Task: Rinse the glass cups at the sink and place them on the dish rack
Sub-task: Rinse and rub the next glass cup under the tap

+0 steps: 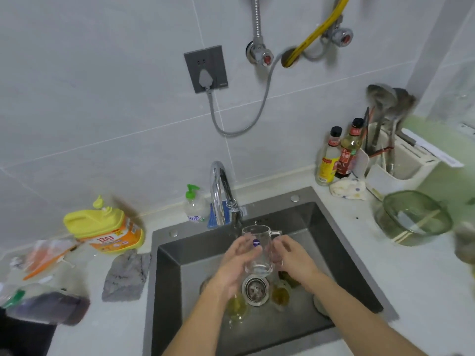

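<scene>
Cup (257, 236) sits between left hand (237, 264) and right hand (294, 258).

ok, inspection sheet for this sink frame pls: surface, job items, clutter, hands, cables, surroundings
Surface: pale countertop around dark sink.
Job's things: glass mug upright by the faucet spout; yellowish glasses in the basin beside the drain strainer; dish rack not identified.
Clutter: left, detergent jug, grey cloth, plastic bags; rear, soap pump; right, two bottles, utensil holder, green bowl holding chopsticks.
Grippers: left hand and right hand both grip the mug.
Cables: grey cable from plug in wall socket; yellow hose, metal hose above.
Surroundings: grey tiled wall.
</scene>
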`<state>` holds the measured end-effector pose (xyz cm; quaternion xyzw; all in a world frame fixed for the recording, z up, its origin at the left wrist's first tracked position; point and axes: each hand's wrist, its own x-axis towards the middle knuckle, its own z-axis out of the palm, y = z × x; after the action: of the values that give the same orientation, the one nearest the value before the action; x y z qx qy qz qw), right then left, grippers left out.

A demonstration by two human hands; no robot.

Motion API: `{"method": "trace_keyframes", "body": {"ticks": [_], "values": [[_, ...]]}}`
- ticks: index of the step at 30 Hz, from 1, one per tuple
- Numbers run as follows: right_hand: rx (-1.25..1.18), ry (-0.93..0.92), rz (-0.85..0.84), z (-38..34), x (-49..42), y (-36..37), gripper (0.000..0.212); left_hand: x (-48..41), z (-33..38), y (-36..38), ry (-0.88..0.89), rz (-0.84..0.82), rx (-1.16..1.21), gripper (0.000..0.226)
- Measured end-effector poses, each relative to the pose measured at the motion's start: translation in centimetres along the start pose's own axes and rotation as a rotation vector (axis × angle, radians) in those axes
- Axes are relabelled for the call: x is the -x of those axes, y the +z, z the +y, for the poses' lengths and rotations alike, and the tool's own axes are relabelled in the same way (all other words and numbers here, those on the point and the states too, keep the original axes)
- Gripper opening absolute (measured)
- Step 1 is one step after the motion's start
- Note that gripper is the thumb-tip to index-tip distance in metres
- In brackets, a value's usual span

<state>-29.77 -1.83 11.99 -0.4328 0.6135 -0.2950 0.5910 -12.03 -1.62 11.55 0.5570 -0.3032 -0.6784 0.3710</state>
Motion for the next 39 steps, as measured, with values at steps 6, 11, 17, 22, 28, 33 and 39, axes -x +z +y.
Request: {"method": "trace_keyframes", "body": {"ticks": [6, 11, 17, 22, 28, 33, 39], "values": [[-0.148, 0.029, 0.157, 0.1, 3.7, 2.3, 0.034, -0.6, -0.7, -1.1, 0.065, -0.242, -0.031, 0.097], [-0.242, 0.064, 0.395, 0.1, 6.8, 3.0, 0.033, 1.1, -0.1, -0.3, 0.050, -0.389, -0.158, 0.076], [-0.411, -0.019, 0.579, 0.7, 13.0, 1.2, 0.031, 3.1, 0.1, 3.7, 0.100, -0.543, -0.297, 0.060], [-0.562, -0.119, 0.744, 2.2, 19.8, -2.7, 0.023, 6.1, -1.1, 10.4, 0.164, -0.711, -0.370, 0.068], [-0.595, -0.173, 1.028, 7.2, 30.6, -7.3, 0.024, 13.2, -5.9, 20.6, 0.141, -0.911, -0.419, 0.078], [-0.507, -0.120, 1.257, 13.1, 43.3, -9.8, 0.020, 22.5, -12.4, 29.0, 0.097, -1.102, -0.512, 0.063], [-0.521, -0.057, 1.400, 19.6, 57.8, -12.5, 0.016, 34.0, -21.1, 36.7, 0.069, -1.285, -0.575, 0.065]]}}
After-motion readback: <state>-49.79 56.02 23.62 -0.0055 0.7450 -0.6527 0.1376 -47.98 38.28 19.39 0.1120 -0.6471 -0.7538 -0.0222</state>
